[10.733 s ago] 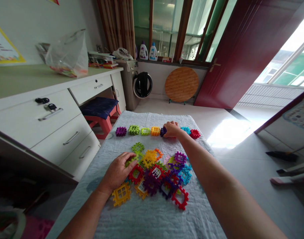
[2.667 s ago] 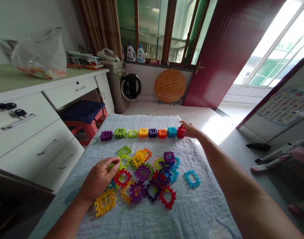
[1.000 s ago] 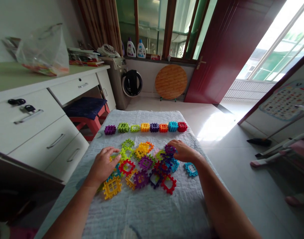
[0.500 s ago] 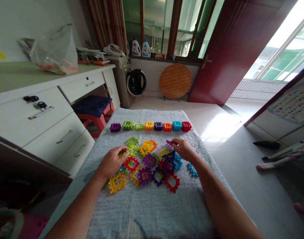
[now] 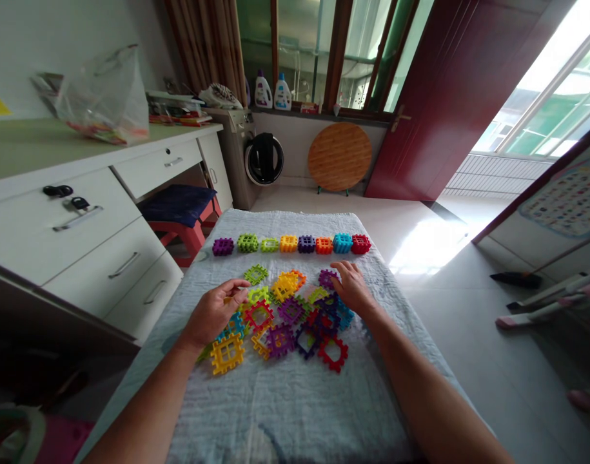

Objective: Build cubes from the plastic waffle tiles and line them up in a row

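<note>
My left hand (image 5: 214, 314) is curled at the left side of a loose pile of plastic interlocking building pieces. A bit of yellow piece (image 5: 229, 299) shows between its thumb and fingers, mostly hidden. Beside it lie a lime piece (image 5: 258, 295), a red frame (image 5: 258, 306) and a yellow window piece (image 5: 227, 353). Over the pile's right edge, my right hand (image 5: 353, 288) has its fingers extended and apart. A purple piece (image 5: 327, 278) lies by those fingertips. Yellow pieces (image 5: 285, 285) and another purple piece (image 5: 281, 340) are in the middle.
Stacks of pieces sorted by colour, from purple (image 5: 223, 246) to red (image 5: 361, 243), form a row across the cloth-covered table (image 5: 295, 406). A blue-topped stool (image 5: 178, 205) and white drawers (image 5: 125, 264) stand to the left. A round wooden tabletop (image 5: 340, 156) leans against the far wall.
The purple piece, tilted in my right fingers before, now lies flatter and released. The blue piece at the far right is no longer visible there. My left hand shifted slightly left; the red frame moved right.
</note>
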A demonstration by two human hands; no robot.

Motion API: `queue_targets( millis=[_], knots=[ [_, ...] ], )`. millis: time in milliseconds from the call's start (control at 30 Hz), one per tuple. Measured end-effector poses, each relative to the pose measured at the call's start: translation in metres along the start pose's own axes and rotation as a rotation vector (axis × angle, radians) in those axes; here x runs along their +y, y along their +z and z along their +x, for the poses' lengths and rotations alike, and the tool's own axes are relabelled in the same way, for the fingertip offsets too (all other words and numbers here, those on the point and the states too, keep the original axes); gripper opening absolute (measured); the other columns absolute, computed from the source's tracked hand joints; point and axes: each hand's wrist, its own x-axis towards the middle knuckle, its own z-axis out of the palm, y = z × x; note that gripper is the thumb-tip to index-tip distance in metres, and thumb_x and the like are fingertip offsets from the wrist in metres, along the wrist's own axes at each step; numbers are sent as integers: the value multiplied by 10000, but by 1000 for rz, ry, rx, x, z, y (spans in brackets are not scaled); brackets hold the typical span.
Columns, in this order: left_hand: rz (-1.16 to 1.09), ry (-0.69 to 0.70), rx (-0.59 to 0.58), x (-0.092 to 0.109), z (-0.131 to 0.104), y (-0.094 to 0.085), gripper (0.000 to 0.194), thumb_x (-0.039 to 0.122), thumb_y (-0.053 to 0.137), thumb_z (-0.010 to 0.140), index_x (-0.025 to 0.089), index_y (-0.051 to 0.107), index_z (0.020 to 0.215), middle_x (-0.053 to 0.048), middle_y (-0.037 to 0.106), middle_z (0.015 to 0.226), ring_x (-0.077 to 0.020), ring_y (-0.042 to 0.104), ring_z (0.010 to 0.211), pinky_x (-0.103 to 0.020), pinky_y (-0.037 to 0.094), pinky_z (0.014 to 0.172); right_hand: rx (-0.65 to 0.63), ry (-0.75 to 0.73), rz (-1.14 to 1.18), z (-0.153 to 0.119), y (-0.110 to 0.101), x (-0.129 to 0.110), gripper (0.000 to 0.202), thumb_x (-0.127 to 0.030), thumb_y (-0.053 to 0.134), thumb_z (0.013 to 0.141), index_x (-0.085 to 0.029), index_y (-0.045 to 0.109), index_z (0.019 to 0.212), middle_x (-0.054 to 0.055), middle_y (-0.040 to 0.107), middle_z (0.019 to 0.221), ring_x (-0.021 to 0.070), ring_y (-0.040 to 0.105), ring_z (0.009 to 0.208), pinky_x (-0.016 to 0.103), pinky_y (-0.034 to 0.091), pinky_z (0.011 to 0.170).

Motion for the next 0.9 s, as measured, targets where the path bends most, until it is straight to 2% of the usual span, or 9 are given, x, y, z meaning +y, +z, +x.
queue_targets(
  millis=[200, 367, 467, 567, 767, 900],
  knots=[
    [163, 133, 180, -3, 3, -4, 332, 470, 510, 838, 201, 649, 975, -52, 674, 1023, -225, 611, 1008, -338, 437, 941, -110, -84, 6, 0, -6, -16, 283, -290, 481, 896, -211, 615, 1133, 84, 593, 1228, 265, 442, 1150, 429, 325, 978],
    [240, 168, 250, -13, 9, -6, 381, 493, 457, 861, 184, 642, 988, -84, 643, 1099, -241, 564, 1091, -384, 384, 1021, -260, -205, -7, 1, 0, -45, 418, -395, 431, 930, -262, 494, 1321, 70, 491, 1369, 294, 281, 1323, 487, 211, 1063],
    [249, 141, 218, -16, 11, -5, 440, 525, 424, 865, 174, 647, 1010, -99, 641, 1131, -250, 550, 1125, -403, 367, 1042, -352, -253, -36, 1, 6, -57, 453, -467, 397, 934, -292, 464, 1347, 72, 411, 1428, 318, 219, 1354, 524, 161, 1076],
    [235, 109, 161, -12, 11, -4, 500, 566, 401, 859, 166, 665, 1000, -109, 644, 1155, -261, 545, 1147, -407, 365, 1047, -385, -296, -30, 1, 8, -62, 406, -470, 392, 936, -297, 530, 1276, 59, 451, 1383, 303, 248, 1331, 517, 150, 1077],
    [26, -16, -17, -2, 4, -3, 566, 614, 384, 858, 177, 657, 1093, -84, 694, 1101, -257, 612, 1076, -359, 459, 949, -366, -327, 110, 2, -3, -61, 286, -374, 405, 950, -242, 654, 996, 51, 629, 1046, 215, 488, 1055, 420, 286, 990],
    [-148, -41, -63, -1, 2, -3, 563, 620, 434, 843, 175, 652, 1110, -88, 704, 1063, -260, 626, 1047, -355, 486, 906, -247, -260, 292, 2, -14, -48, 261, -320, 403, 944, -209, 632, 1006, 53, 650, 980, 190, 548, 957, 362, 362, 920]
  ],
)
